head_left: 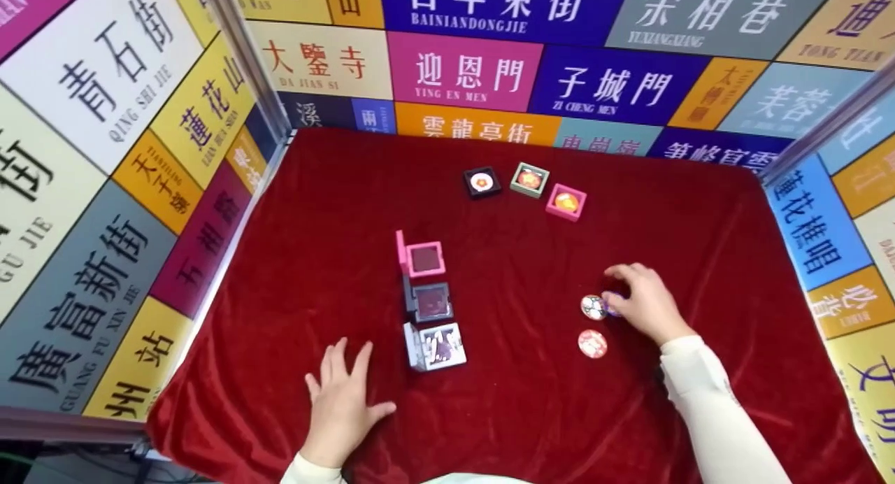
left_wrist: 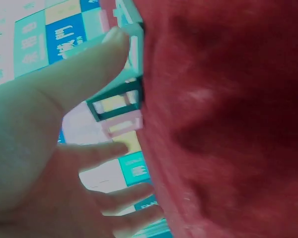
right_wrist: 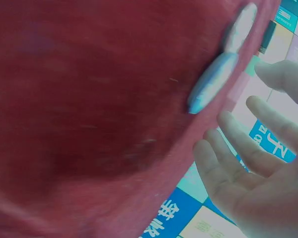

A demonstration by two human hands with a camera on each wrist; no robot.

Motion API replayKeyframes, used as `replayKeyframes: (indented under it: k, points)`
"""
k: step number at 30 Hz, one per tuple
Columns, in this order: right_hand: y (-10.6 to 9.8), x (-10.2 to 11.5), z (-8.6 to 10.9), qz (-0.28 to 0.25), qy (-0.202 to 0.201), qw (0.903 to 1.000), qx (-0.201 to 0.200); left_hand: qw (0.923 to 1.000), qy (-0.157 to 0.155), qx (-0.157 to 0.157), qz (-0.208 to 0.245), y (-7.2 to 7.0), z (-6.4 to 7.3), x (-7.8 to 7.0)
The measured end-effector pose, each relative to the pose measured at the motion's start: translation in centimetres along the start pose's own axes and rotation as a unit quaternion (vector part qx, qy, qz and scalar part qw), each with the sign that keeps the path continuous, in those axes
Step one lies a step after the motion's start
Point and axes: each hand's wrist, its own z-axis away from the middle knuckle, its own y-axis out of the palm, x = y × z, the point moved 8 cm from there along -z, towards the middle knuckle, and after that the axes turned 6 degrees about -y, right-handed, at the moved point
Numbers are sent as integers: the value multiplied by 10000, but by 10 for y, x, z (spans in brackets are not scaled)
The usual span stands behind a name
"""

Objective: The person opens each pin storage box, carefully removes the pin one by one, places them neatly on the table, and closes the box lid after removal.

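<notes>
My right hand [head_left: 647, 302] hovers over a blue-rimmed round badge [right_wrist: 213, 83], which it partly covers in the head view. In the right wrist view its fingers are loosely bent and apart from the badge. Just left of this hand lies a black-and-white round badge [head_left: 593, 307], with a red-and-white round badge [head_left: 593, 344] nearer to me. My left hand [head_left: 342, 407] is spread at the front left, holding nothing. Closest to it stands a pale silver-blue hinged case [head_left: 442, 346] with its lid up and a patterned inside.
Behind the silver-blue case stand a dark grey case [head_left: 430, 301] and a pink case [head_left: 424, 259], lids raised. Farther back are small black [head_left: 470, 183], green [head_left: 529, 191] and pink [head_left: 565, 215] boxes with round pieces inside. Red cloth [head_left: 517, 414] covers the table; lettered panels surround it.
</notes>
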Motion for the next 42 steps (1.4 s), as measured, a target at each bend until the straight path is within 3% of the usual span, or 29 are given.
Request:
replayKeyframes:
  k: [6, 14, 19, 24, 28, 34, 42]
  points:
    - [-5, 7, -38, -53, -181, 9998, -116, 9991, -220, 301, -196, 15, 8, 12]
    - [1, 1, -105, -388, -299, 9987, -165, 9979, -260, 405, -442, 11, 4, 9]
    - [15, -17, -143, -605, 39, 9982, -17, 9975, -194, 325, -593, 9, -1, 8]
    - [28, -28, -168, -633, 409, 9971, 139, 9964, -238, 439, -683, 13, -1, 9]
    - [39, -28, -182, -513, 422, 9969, 423, 9967, -266, 399, -661, 14, 2, 10]
    - [52, -35, -185, -369, 574, 9949, 747, 9966, -294, 468, -619, 19, 9, 12]
    - [52, -39, -188, 8, 569, 9971, 503, 9969, -322, 417, -577, 17, 1, 14]
